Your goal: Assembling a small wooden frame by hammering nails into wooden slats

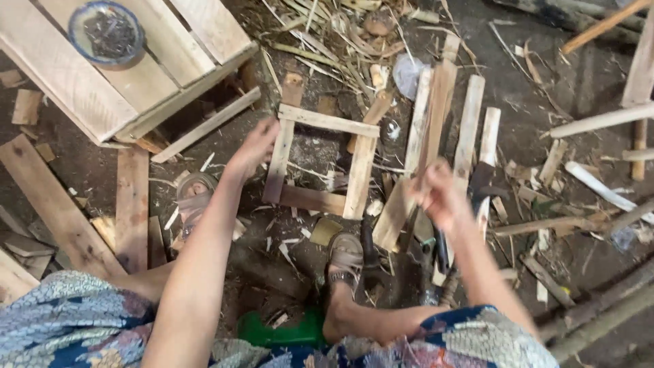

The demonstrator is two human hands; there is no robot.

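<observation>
Lying on the dirt floor between both hands, the square wooden frame [320, 160] is touched at its left slat by the left hand [255, 146], fingers loosely curled. The right hand [439, 194], blurred, closes around a wooden slat [415, 184]. A crate [170, 61] stands upper left.
</observation>
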